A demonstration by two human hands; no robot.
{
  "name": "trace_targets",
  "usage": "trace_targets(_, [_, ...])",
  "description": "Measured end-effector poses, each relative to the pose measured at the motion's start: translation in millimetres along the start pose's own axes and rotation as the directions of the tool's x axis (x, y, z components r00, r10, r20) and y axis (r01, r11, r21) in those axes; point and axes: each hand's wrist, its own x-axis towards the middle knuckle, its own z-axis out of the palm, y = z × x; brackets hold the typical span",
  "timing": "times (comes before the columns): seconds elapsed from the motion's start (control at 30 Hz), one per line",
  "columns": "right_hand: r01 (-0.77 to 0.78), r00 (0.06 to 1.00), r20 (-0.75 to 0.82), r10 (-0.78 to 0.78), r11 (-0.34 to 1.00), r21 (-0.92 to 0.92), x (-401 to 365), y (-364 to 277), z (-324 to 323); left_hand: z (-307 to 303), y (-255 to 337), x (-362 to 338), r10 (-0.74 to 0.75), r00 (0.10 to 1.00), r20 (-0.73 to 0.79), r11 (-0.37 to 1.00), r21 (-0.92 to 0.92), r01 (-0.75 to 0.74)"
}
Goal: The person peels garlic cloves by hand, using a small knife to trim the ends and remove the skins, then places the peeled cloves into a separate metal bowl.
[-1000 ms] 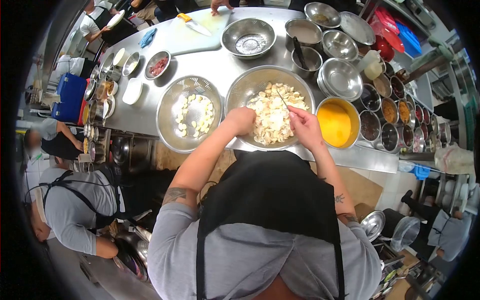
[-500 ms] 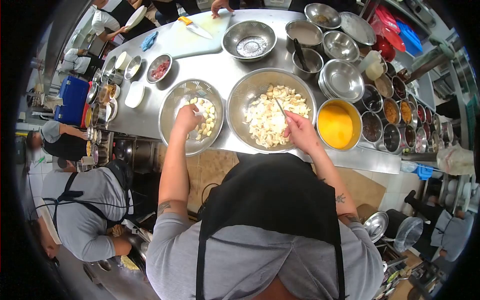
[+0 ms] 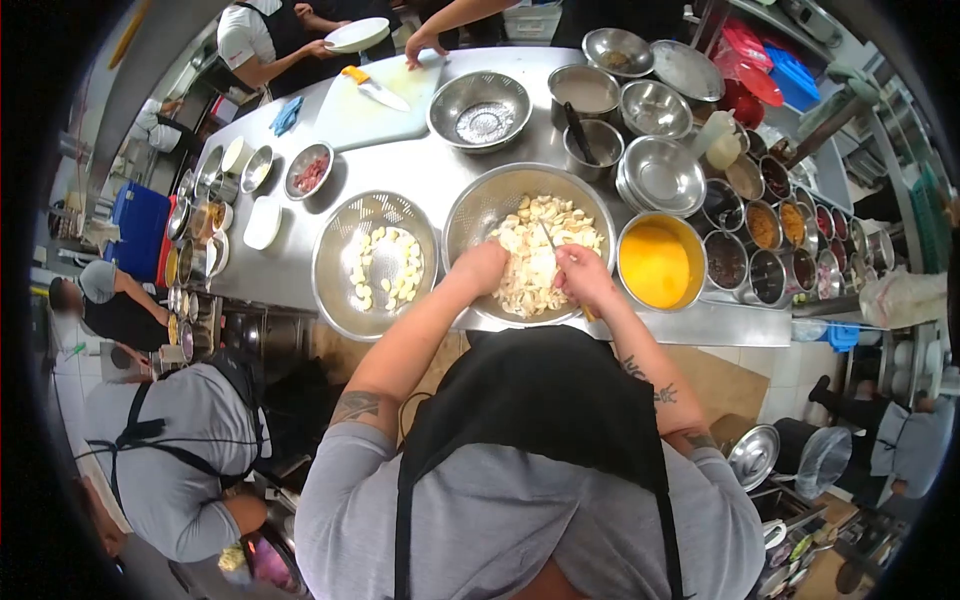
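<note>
A wide metal bowl [image 3: 460,215] in front of me holds a heap of garlic cloves [image 3: 530,275], many with papery skin. My left hand [image 3: 478,268] is at the left side of this heap, its fingers curled in; what they hold is hidden. A small paring knife [image 3: 547,236] is in my right hand [image 3: 585,276], its blade pointing up and left over the garlic. To the left stands a perforated metal colander [image 3: 330,235] with pale peeled garlic cloves [image 3: 407,280] spread on its bottom.
A pot of yellow liquid [image 3: 660,262] stands close to my right hand. Behind are another colander [image 3: 480,110], stacked metal bowls [image 3: 662,175] and a cutting board [image 3: 345,115] bearing an orange-handled knife [image 3: 380,94]. Another person's hand [image 3: 425,45] touches the board.
My left hand has moved right, from the colander of peeled cloves into the garlic bowl. My right hand stays over that bowl with the knife. The whole view has shifted slightly.
</note>
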Motion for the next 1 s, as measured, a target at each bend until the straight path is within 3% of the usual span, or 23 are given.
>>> trace_targets(0.03, [0.008, 1.0, -0.009, -0.008, 1.0, 0.017, -2, 0, 1, 1, -1, 2, -0.008, 0.999, 0.035, 0.999, 0.033, 0.007])
trace_targets(0.13, [0.021, 1.0, -0.016, -0.02, 0.997, 0.076, -5, 1, 1, -10, -5, -12, 0.052, 0.986, -0.158, 0.968, -0.234, -0.088])
trace_targets(0.2, [0.048, 0.999, -0.022, -0.046, 0.993, 0.108, -7, 0, 2, -15, -4, -15, -0.056, 0.982, -0.181, 0.855, -0.517, -0.047])
trace_targets(0.27, [0.054, 0.998, -0.017, -0.052, 0.99, 0.134, -6, 1, 4, -20, -1, -20, -0.148, 0.984, -0.097, 0.559, -0.829, 0.002])
trace_targets(0.33, [0.062, 0.997, 0.026, -0.067, 0.986, 0.152, -7, 1, 4, -17, 7, -25, -0.121, 0.991, 0.05, 0.082, -0.995, 0.06])
trace_targets(0.37, [0.04, 0.999, 0.023, -0.043, 0.989, 0.145, -10, 2, 6, -15, 11, -26, -0.084, 0.99, 0.111, -0.176, -0.98, 0.095])
trace_targets(0.47, [0.023, 1.0, -0.005, -0.023, 0.996, 0.085, -19, -13, 13, -8, 22, -28, -0.042, 0.991, 0.128, -0.338, -0.935, 0.107])
trace_targets(0.63, [0.108, 0.994, -0.01, -0.107, 0.986, 0.129, -9, -1, 24, -4, 28, -38, -0.078, 0.993, 0.092, -0.386, -0.921, 0.055])
trace_targets(0.77, [0.084, 0.996, -0.033, -0.079, 0.984, 0.157, -13, -1, 22, -1, 30, -34, -0.11, 0.988, 0.106, -0.328, -0.943, 0.064])
trace_targets(0.8, [0.083, 0.997, -0.018, -0.081, 0.958, 0.274, -7, 4, 20, 5, 31, -33, -0.136, 0.988, 0.079, -0.299, -0.954, 0.035])
trace_targets(0.87, [-0.002, 1.0, -0.008, 0.007, 0.859, 0.512, -13, -7, 18, 6, 29, -38, -0.042, 0.997, 0.06, -0.28, -0.959, 0.045])
trace_targets(0.93, [-0.022, 0.999, 0.041, -0.001, 0.823, 0.568, -8, -3, 10, 13, 33, -36, -0.116, 0.992, 0.048, -0.202, -0.979, 0.024])
trace_targets(0.97, [-0.027, 0.999, 0.034, 0.009, 0.824, 0.565, -12, -9, 10, 14, 29, -36, -0.056, 0.998, 0.011, -0.071, -0.997, 0.007])
trace_targets(1.0, [-0.102, 0.995, 0.067, 0.077, 0.796, 0.597, -5, -3, 8, 8, 36, -38, -0.05, 0.998, 0.034, -0.15, -0.988, 0.026])
